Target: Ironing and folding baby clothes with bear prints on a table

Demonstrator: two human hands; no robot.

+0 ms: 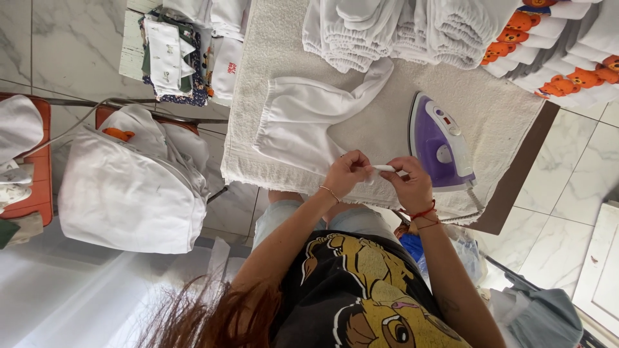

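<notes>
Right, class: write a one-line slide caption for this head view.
Both hands, left hand and right hand, pinch a small white piece beside a purple iron.

Floor (pixel 64 45): pale marble-look tiles with grey veining, visible upper left and along the right edge. Light even and bright, a sheen on the tiles at lower left. Ironing table (pixel 516 174) fills the upper centre, dark brown edge showing at right, covered by a white towel (pixel 284 38). Red chair (pixel 40 174) at the left edge, a second red seat (pixel 103 116) just beside it. White panel (pixel 603 270) at lower right.
</notes>
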